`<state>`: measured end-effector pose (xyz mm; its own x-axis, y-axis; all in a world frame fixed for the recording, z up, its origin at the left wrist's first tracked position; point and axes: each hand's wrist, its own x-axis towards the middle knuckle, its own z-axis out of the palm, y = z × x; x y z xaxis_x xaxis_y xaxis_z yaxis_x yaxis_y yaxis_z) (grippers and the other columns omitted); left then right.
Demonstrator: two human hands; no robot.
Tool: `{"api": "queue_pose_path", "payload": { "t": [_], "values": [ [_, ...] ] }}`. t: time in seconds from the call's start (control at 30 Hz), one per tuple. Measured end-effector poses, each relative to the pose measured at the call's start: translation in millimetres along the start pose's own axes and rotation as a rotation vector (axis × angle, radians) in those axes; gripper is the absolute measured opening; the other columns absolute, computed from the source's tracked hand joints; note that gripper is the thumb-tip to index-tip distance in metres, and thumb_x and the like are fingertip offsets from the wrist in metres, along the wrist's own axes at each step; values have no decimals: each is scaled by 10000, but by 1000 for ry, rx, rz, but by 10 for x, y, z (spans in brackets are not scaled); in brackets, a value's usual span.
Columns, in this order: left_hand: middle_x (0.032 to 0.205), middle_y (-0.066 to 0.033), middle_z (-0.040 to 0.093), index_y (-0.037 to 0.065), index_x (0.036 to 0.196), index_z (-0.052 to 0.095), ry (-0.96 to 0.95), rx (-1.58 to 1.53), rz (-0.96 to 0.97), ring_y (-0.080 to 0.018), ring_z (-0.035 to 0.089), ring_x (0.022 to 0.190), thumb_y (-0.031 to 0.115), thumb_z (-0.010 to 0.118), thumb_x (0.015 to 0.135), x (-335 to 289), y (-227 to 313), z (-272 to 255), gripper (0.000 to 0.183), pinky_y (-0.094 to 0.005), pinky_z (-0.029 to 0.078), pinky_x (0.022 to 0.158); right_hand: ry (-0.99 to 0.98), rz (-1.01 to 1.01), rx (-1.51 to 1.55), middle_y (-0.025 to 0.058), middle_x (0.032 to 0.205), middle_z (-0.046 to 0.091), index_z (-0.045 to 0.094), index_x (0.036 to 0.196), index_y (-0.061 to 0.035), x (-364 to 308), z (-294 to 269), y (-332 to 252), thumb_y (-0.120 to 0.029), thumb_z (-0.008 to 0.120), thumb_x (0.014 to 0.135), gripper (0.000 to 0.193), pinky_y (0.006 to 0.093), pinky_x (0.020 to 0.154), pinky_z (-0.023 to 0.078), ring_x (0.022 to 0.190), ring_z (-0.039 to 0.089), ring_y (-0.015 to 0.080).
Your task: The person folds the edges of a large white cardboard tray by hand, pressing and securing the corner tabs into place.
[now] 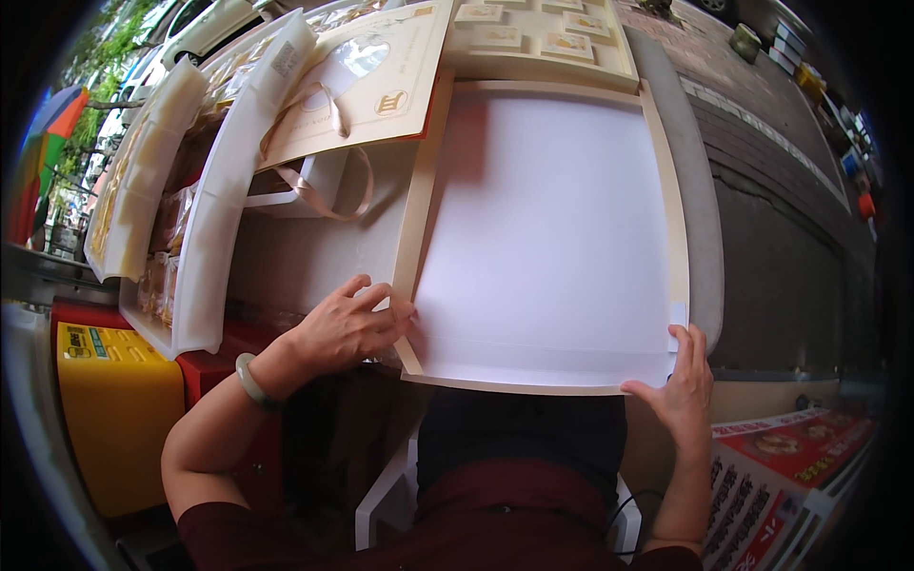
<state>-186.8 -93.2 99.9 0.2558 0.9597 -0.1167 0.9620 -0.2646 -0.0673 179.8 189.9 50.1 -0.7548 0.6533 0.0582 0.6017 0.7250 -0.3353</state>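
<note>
Grey table: holds the shallow cream tray (pixel 674 219) at its near edge (pixel 706 276), directly in front of the person.
White sheet (pixel 552 238): inside tray, covering its floor; lies nearly flat, faint crease line across the near end. Judged mostly placed; can't tell if it is loose or fixed.
Left to do: likely only the near corners, where both hands are; sheet bears no goods.
White bin (pixel 227 190): left side, holds wrapped packets.
Second cream tray (pixel 543 72): beyond the first, already bearing small flat packs.
Left hand (pixel 357 324): at the tray's near-left corner, wrist bent inward, fingers curled, tips by the left wall; pinch or not, can't tell.
Right hand (pixel 684 385): at near-right corner, thumb spread to near wall, fingers bent at right wall; firm grip or light touch, can't tell.
White tab (pixel 677 314): on right wall, at right fingertips.
</note>
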Motion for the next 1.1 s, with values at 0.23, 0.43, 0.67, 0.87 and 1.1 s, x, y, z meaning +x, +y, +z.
{"api": "queue_pose_path", "payload": {
  "t": [0.23, 0.43, 0.67, 0.87, 1.1],
  "values": [
    [1096, -62, 621, 79, 923, 637, -131, -53, -45, -219, 607, 918, 122, 662, 781, 189, 59, 2, 150, -373, 511, 867, 1, 9, -5, 158, 1317, 489, 455, 1336, -38, -4, 10, -24, -369, 963, 547, 995, 470, 923, 501, 1148, 578, 376],
    [1039, -64, 611, 100, 879, 618, -121, -140, -85, -242, 637, 966, 99, 684, 764, 265, 63, -22, 132, -381, 522, 864, -30, -1, 4, 160, 1304, 483, 454, 1327, -32, 8, -25, -11, -394, 957, 577, 973, 460, 947, 509, 1146, 586, 357],
    [838, -46, 572, 126, 777, 622, 77, -74, -167, -209, 611, 783, 94, 649, 761, 313, 153, -80, 45, -363, 481, 695, -97, -81, -39, 151, 1191, 553, 539, 1267, -16, 108, -171, 32, -472, 929, 615, 886, 429, 927, 521, 1070, 626, 343],
    [693, -96, 574, 82, 822, 626, 53, -300, -306, -311, 639, 687, 65, 648, 745, 148, 162, 120, 82, -451, 518, 640, -301, -213, 77, 119, 1129, 599, 592, 1234, -42, 314, -484, 178, -381, 880, 720, 680, 414, 907, 526, 1042, 636, 319],
    [847, -190, 699, 17, 882, 658, -72, -539, -384, -386, 678, 783, 151, 727, 776, 269, 152, -130, 184, -468, 545, 706, -326, -141, 45, 135, 1064, 611, 621, 1181, -49, 355, -475, 99, -166, 760, 834, 392, 419, 871, 518, 987, 638, 338]
  ]
}}
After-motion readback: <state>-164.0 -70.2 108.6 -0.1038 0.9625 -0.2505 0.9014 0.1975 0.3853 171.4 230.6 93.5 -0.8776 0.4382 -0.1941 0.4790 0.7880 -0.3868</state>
